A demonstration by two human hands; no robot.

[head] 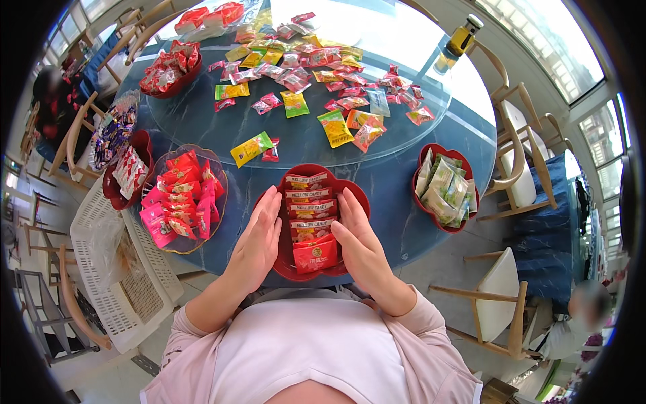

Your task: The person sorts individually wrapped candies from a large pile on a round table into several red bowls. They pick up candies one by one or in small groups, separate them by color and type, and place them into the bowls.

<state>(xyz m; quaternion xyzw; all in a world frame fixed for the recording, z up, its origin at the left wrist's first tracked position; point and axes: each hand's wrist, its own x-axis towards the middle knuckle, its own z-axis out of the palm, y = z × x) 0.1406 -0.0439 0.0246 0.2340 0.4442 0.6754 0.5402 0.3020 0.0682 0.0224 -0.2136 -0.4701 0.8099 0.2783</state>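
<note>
Right in front of me at the table's edge is a red petal-shaped dish (275, 272). In it, a row of red-and-white candy packets (310, 209) runs away from me, overlapping one another. The nearest packet (316, 255) is plain red with gold print. My left hand (257, 242) is held flat along the left side of the row, fingers straight, over the dish's rim. On the opposite side my right hand (361, 237) lies flat too, its fingertips and thumb at the packets' right edges. Neither hand is closed around a packet.
A gold-rimmed glass bowl (222, 230) holds red and pink packets at left. Another red dish (456, 230) with green-white packets is at right. Loose candies (298, 76) cover the glass turntable (202, 126). A white plastic crate (126, 323) stands lower left.
</note>
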